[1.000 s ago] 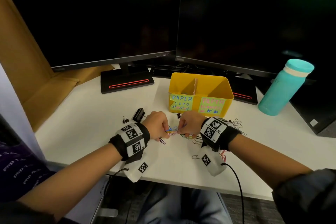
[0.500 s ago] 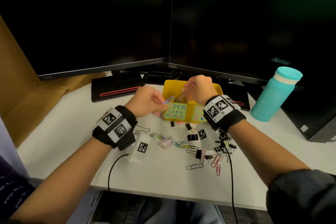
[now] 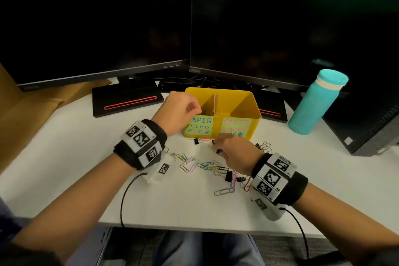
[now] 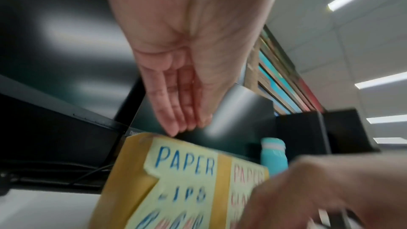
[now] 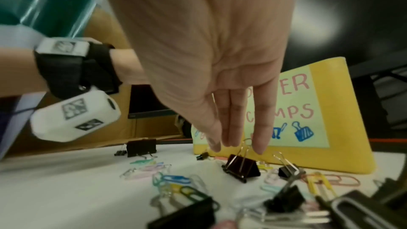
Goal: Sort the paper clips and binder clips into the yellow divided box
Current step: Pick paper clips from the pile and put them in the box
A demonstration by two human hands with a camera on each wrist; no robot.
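The yellow divided box [image 3: 237, 92] stands at the back of the white desk, with a "PAPER CLIPS" label on the left half and a "PAPER CLAMPS" label on the right [image 5: 343, 128]. My left hand [image 3: 194, 110] hovers over the left compartment's front rim. Its fingers [image 4: 176, 124] are straight, point down and hold nothing. My right hand [image 3: 218, 147] is low in front of the box. Its straight fingers [image 5: 259, 142] hang just above a black binder clip [image 5: 241, 167] without gripping it. Coloured paper clips [image 3: 200, 164] and more binder clips [image 3: 230, 176] lie scattered on the desk.
Two dark monitors [image 3: 259, 28] on stands rise right behind the box. A teal bottle [image 3: 313, 103] stands to the right, with a black computer case [image 3: 371, 136] beyond it. Brown cardboard [image 3: 32, 110] lies at the far left. Cables trail off the desk's front edge.
Both hands rose from the pile to the box with paper clips. My left hand now stays over the left compartment, empty, and my right hand has dropped back to the clips.
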